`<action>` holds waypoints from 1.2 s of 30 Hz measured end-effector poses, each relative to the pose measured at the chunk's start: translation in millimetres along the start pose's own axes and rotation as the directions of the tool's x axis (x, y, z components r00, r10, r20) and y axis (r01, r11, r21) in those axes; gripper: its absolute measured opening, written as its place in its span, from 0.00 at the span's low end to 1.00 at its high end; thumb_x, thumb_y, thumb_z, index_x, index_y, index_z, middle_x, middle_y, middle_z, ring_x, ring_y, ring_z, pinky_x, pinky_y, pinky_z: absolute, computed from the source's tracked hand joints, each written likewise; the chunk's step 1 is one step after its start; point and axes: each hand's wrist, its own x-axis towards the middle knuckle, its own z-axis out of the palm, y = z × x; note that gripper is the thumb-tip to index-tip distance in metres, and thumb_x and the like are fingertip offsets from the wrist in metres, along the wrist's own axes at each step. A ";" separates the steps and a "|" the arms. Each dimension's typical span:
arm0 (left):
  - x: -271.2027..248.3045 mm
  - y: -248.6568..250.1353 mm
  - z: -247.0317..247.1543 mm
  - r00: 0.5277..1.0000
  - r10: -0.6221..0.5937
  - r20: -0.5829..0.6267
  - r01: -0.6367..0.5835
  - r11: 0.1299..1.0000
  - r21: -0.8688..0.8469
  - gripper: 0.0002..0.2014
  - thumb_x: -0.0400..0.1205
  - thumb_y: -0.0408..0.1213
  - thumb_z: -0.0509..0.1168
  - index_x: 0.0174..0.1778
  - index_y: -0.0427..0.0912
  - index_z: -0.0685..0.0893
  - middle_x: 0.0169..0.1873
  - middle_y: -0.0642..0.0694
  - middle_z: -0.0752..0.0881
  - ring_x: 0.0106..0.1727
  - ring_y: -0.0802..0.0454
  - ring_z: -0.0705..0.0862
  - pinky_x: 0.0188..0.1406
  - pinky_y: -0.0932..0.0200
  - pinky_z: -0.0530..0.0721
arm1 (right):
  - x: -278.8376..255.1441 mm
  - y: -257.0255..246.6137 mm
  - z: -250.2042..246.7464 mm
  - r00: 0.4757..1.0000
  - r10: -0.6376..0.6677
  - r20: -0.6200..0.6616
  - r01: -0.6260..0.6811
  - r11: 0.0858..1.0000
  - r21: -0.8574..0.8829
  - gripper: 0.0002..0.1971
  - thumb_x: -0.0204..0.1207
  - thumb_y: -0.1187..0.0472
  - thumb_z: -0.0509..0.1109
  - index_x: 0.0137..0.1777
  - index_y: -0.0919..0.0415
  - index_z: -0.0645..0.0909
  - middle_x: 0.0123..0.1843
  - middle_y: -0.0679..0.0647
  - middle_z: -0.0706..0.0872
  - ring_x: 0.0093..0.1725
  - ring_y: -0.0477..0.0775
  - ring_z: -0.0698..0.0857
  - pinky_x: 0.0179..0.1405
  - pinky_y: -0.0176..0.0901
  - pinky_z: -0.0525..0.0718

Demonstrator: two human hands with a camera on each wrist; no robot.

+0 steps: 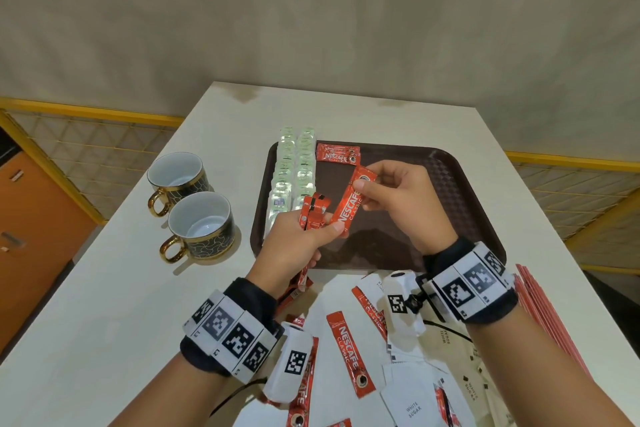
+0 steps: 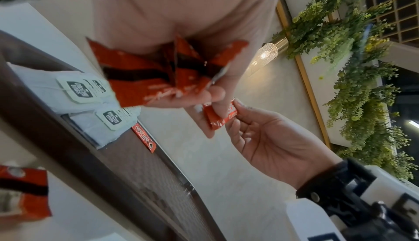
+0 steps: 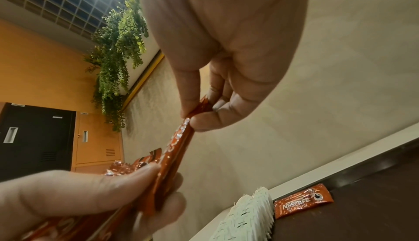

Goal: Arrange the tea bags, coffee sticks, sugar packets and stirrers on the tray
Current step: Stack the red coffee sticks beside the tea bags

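Above the tray (image 1: 460, 184), the right hand (image 1: 401, 198) is pinching the upper end of a coffee stick (image 1: 349, 208) while the left hand (image 1: 294, 236), clutching a bundle of sticks (image 1: 311, 215), is nipping its lower end; light, slick and bendy, it looks best gripped by its flat sealed ends.

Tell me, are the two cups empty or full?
Empty. Both cups show bare white insides with no liquid, seen from the head view.
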 end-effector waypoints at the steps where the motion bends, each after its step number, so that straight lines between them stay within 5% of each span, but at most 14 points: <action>1: -0.3 0.6 0.1 1.000 0.012 0.001 -0.012 1.000 -0.002 0.07 0.81 0.48 0.70 0.51 0.51 0.86 0.44 0.50 0.92 0.28 0.59 0.80 0.34 0.62 0.80 | -0.4 0.3 -0.1 1.000 0.001 0.002 -0.001 1.000 0.006 0.02 0.78 0.66 0.72 0.48 0.62 0.85 0.45 0.69 0.88 0.39 0.49 0.88 0.38 0.35 0.88; 7: 2.4 3.5 -8.2 0.994 0.074 -0.080 -0.078 0.996 -0.045 0.05 0.82 0.42 0.70 0.50 0.47 0.89 0.37 0.53 0.92 0.23 0.64 0.79 0.25 0.69 0.79 | -0.4 6.3 -6.1 0.999 0.043 0.006 -0.043 0.999 0.018 0.04 0.78 0.67 0.72 0.48 0.68 0.83 0.42 0.63 0.88 0.38 0.52 0.88 0.42 0.41 0.89; 10: 8.4 6.6 -13.2 0.986 0.093 -0.136 -0.098 0.995 -0.034 0.06 0.81 0.40 0.70 0.52 0.46 0.88 0.31 0.54 0.87 0.26 0.61 0.80 0.26 0.69 0.78 | 3.6 15.2 -9.7 0.998 0.065 0.022 -0.059 0.972 -0.229 0.07 0.75 0.61 0.76 0.48 0.63 0.84 0.44 0.59 0.90 0.43 0.56 0.89 0.45 0.46 0.89; 14: 21.6 12.3 -13.2 0.982 0.144 -0.119 -0.129 0.983 0.130 0.04 0.81 0.41 0.71 0.50 0.48 0.88 0.41 0.48 0.87 0.41 0.53 0.82 0.47 0.54 0.82 | 12.1 4.7 -9.1 0.983 -0.051 0.179 0.144 0.819 -0.556 0.19 0.72 0.58 0.79 0.63 0.55 0.82 0.57 0.43 0.86 0.56 0.40 0.84 0.53 0.27 0.80; 17: 31.7 17.3 -9.9 0.983 0.141 -0.113 -0.115 0.971 0.211 0.08 0.80 0.42 0.72 0.52 0.44 0.90 0.49 0.45 0.89 0.52 0.46 0.86 0.57 0.46 0.83 | 27.0 -3.2 -2.4 0.930 -0.025 0.366 0.269 0.727 -0.632 0.15 0.75 0.60 0.77 0.61 0.54 0.84 0.53 0.43 0.88 0.50 0.39 0.85 0.49 0.31 0.82; 22: 46.9 20.8 -19.0 0.963 0.150 -0.222 -0.106 0.974 0.200 0.02 0.79 0.39 0.72 0.45 0.51 0.90 0.46 0.49 0.90 0.48 0.51 0.86 0.51 0.56 0.83 | 82.0 12.1 -3.3 0.952 0.050 0.301 0.180 0.706 -0.685 0.07 0.72 0.67 0.77 0.45 0.55 0.85 0.37 0.43 0.83 0.36 0.39 0.80 0.40 0.34 0.76; 25: 48.6 18.0 -27.5 0.963 0.125 -0.240 -0.090 0.985 0.150 0.02 0.79 0.38 0.72 0.42 0.49 0.90 0.40 0.49 0.88 0.37 0.54 0.83 0.41 0.58 0.81 | 124.7 32.9 -1.7 0.980 0.073 0.186 0.093 0.659 -0.747 0.10 0.73 0.68 0.76 0.53 0.60 0.85 0.46 0.52 0.85 0.45 0.50 0.82 0.50 0.40 0.80; 27: 46.5 16.3 -29.2 0.966 0.108 -0.235 -0.078 0.988 0.135 0.03 0.79 0.39 0.72 0.42 0.45 0.90 0.42 0.52 0.90 0.39 0.56 0.86 0.42 0.58 0.82 | 148.9 49.7 3.3 0.980 0.110 0.164 0.062 0.619 -0.783 0.10 0.72 0.69 0.76 0.53 0.60 0.84 0.51 0.57 0.86 0.50 0.56 0.84 0.55 0.47 0.83; 31: 46.0 13.2 -30.8 0.965 0.105 -0.240 -0.082 0.991 0.103 0.06 0.79 0.39 0.72 0.39 0.43 0.89 0.33 0.57 0.88 0.28 0.63 0.81 0.35 0.61 0.78 | 176.2 70.5 16.6 0.977 0.150 0.154 0.048 0.548 -0.835 0.10 0.73 0.68 0.72 0.53 0.60 0.82 0.52 0.60 0.87 0.52 0.62 0.86 0.56 0.55 0.85; 36: 42.1 10.9 -31.8 0.970 0.085 -0.228 -0.071 0.995 0.067 0.07 0.80 0.39 0.71 0.36 0.46 0.87 0.29 0.60 0.85 0.25 0.68 0.81 0.27 0.73 0.75 | 188.0 82.7 22.7 0.977 0.117 0.178 0.119 0.392 -0.912 0.11 0.76 0.65 0.69 0.58 0.61 0.81 0.57 0.59 0.85 0.57 0.63 0.84 0.53 0.52 0.83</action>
